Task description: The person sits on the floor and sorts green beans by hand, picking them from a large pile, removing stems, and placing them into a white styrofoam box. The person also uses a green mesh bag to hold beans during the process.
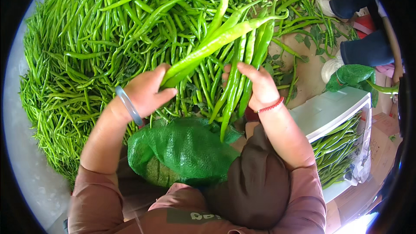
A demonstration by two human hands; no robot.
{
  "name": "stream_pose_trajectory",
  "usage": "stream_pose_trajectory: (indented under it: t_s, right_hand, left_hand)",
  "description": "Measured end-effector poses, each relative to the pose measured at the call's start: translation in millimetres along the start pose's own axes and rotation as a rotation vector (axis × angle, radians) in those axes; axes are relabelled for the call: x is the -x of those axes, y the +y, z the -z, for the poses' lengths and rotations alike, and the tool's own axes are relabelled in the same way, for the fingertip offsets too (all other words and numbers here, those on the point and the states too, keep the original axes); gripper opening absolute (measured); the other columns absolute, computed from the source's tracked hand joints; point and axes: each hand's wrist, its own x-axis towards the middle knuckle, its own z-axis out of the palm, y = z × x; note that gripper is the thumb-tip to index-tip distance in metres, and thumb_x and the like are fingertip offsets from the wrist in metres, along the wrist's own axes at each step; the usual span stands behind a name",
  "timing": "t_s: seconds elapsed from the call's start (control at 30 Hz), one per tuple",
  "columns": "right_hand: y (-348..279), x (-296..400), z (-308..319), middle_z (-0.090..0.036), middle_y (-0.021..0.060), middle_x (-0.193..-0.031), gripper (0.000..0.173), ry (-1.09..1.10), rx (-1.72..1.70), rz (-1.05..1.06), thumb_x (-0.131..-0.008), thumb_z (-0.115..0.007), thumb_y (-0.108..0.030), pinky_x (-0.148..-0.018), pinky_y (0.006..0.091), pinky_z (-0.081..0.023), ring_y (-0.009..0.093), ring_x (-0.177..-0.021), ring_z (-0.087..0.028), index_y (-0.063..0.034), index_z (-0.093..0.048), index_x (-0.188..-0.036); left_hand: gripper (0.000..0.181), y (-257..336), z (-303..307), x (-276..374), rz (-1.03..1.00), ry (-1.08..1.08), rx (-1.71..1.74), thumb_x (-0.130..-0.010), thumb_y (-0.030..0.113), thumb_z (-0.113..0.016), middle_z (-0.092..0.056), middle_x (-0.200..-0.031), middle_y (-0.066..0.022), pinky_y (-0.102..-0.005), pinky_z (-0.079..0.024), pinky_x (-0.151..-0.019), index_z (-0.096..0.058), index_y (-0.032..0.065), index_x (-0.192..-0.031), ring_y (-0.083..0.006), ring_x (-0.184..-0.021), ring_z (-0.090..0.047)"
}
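Note:
My left hand (148,89), with a pale bracelet at its wrist, grips a few long green chili peppers (208,48) by their lower ends. Their stems point up and to the right, crossing above my other hand. My right hand (258,83), wearing a red braided cord, holds a bunch of several long peppers (239,74) that hang down past the palm. Behind both hands rises a large heap of green peppers (113,39). A green mesh sack (185,149) lies across my lap, below the hands.
On the right stands a white foam box (331,112) filled with green peppers (338,152). Cardboard (380,146) lies beside it. Another person's legs (367,48) are at the upper right, near a second green mesh bag (351,76). Loose peppers and leaves (317,37) lie scattered on the floor.

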Motion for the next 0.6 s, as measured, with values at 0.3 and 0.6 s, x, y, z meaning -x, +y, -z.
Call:
stream_pose_trajectory:
  t_s: [0.3,0.6]
  right_hand:
    - [-32.9,5.3,-71.6,-0.057,0.0091,-0.076,0.022,-0.002,0.128,0.140,-0.076,-0.056,-0.009,-0.061,0.0306,-0.047,0.018,-0.066,-0.055,-0.0013,-0.049,-0.095]
    - [-23.4,82.8,-187.8,-0.059,0.0105,-0.083,0.023,0.074,0.207,0.357,-0.074,-0.053,-0.003,-0.064,0.0317,-0.048,0.020,-0.071,-0.057,0.0027,-0.052,-0.096]
  left_hand:
    - [0.034,-26.5,72.8,35.7,-0.083,-0.098,-0.098,-0.074,0.009,-0.057,-0.058,-0.090,-0.0081,-0.0292,-0.044,-0.073,-0.044,0.0013,-0.105,-0.0166,-0.080,-0.056]
    - [0.041,42.5,5.0,85.7,-0.565,0.259,1.009,-0.079,0.018,-0.058,-0.050,-0.099,-0.0045,-0.0263,-0.039,-0.081,-0.041,-0.0002,-0.112,-0.0122,-0.091,-0.046]
